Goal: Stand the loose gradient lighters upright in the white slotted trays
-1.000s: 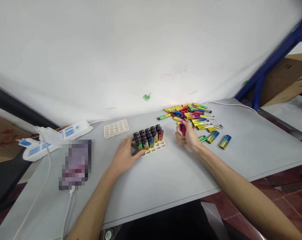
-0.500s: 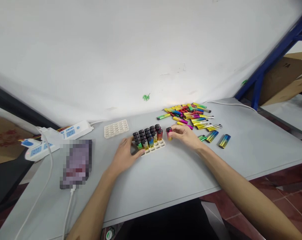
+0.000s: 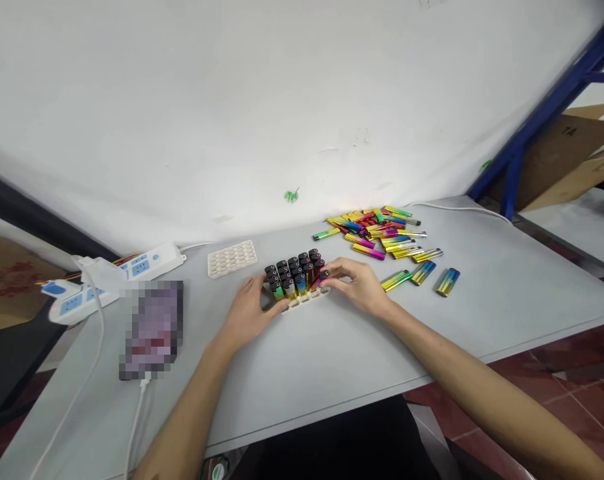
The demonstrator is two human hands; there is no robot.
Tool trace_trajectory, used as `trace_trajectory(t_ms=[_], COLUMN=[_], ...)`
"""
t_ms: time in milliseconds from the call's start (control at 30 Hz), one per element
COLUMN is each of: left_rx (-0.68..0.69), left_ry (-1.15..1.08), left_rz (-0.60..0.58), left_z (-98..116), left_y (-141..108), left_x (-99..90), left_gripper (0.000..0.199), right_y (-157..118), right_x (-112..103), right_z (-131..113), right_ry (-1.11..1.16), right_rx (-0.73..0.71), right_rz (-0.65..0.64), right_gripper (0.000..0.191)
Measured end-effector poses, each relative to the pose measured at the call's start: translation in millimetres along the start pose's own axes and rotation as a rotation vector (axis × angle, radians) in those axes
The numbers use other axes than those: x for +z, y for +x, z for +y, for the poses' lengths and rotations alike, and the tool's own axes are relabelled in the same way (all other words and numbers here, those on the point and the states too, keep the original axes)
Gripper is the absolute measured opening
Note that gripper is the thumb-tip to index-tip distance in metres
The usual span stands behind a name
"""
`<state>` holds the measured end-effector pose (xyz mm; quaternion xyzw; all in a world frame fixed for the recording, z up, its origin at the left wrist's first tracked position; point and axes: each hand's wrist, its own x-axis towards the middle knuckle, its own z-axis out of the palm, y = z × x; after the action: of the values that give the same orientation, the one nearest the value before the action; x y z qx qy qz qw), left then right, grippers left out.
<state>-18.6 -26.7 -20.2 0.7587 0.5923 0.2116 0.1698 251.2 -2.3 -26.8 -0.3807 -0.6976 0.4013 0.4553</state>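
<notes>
A cream-coloured tray with holes (image 3: 309, 298) lies on the table, with several upright lighters (image 3: 290, 287) standing in it, black tops up. My left hand (image 3: 246, 310) grips the left end of this tray, thumb at the front corner and fingers curled behind. My right hand (image 3: 356, 283) pinches a pink lighter (image 3: 323, 275) by its side. That lighter tilts over the tray's right part, close against the standing ones; whether its lower end is inside a hole I cannot tell. Along the tray's front edge, a row of holes shows bare.
A pile of colourful metallic lighters (image 3: 377, 233) lies behind and right of my right hand, with a blue-yellow lighter (image 3: 448, 283) apart from it. A second holed tray (image 3: 232, 259) sits behind. At left are a phone (image 3: 155, 327), cables and a power strip (image 3: 142, 265).
My right hand has moved left with the pink lighter, from beside the tray to over its right part, and the lighter now tilts. My left hand stays at the tray.
</notes>
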Motion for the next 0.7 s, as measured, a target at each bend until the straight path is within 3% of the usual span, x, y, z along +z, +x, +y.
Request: trace_trajectory(t_ms=[267,467,700], left_rx=[0.009,-0.005,0.004], left_ry=[-0.012,0.001,0.007], left_rz=[0.0,0.006,0.01], left_z=[0,-1,-2], left_y=[1,1,1], left_x=[0.0,0.0,0.6], left_gripper=[0.048,0.048,0.048], right_y=[-1,-1,-2], right_x=[6,12,6], right_z=[-4,0,3], right_ry=[-0.24,-0.426,-0.464], right_rx=[-0.023,-0.024,-0.062], right_rz=[0.063,-0.002,-0.027], right_gripper=[0.019,0.008,0.017])
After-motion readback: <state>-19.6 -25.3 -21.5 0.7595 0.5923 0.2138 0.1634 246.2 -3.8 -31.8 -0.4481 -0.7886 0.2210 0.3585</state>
